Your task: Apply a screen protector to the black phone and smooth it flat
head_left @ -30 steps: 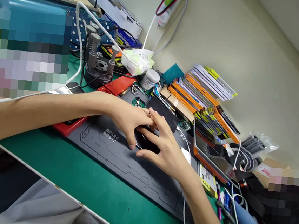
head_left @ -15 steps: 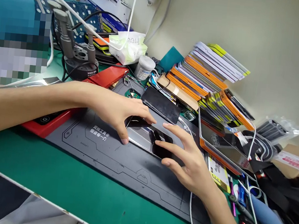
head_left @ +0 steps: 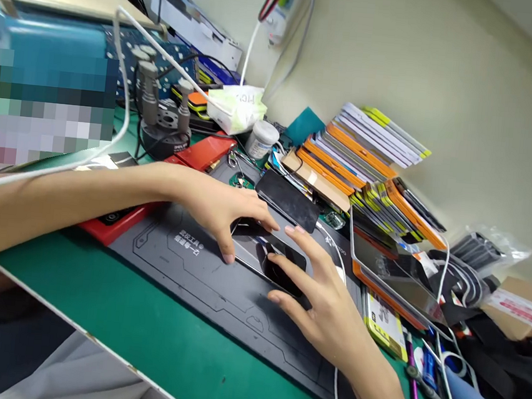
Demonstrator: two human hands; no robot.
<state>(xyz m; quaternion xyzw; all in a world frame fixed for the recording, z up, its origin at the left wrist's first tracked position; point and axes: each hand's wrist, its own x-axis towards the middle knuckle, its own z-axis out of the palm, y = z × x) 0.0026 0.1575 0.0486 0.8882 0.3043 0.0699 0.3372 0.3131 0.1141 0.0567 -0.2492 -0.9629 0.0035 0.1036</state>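
A black smartphone point(head_left: 251, 244) lies screen up on the grey work mat point(head_left: 192, 280). My left hand point(head_left: 215, 208) spans its left end, thumb at the near long edge and fingers at the far edge, gripping it on the mat. My right hand point(head_left: 324, 302) is over the phone's right end with fingers spread. Its middle finger reaches to the screen; whether it touches, I cannot tell. Behind lies a second dark phone point(head_left: 288, 199), with a white cable point(head_left: 336, 247) running from beside it.
Stacked phone parts in orange and white trays point(head_left: 360, 149) stand at the back right. A white jar point(head_left: 262, 139), a tissue pack point(head_left: 237, 107) and a red device point(head_left: 113, 225) are to the left. Tools, including a purple pen-like one point(head_left: 412, 370), lie at the right.
The camera view has shifted, so the bench appears moved. My right hand has slid slightly left and nearer over the phone, its fingertips further across the screen. My left hand keeps its place on the phone.
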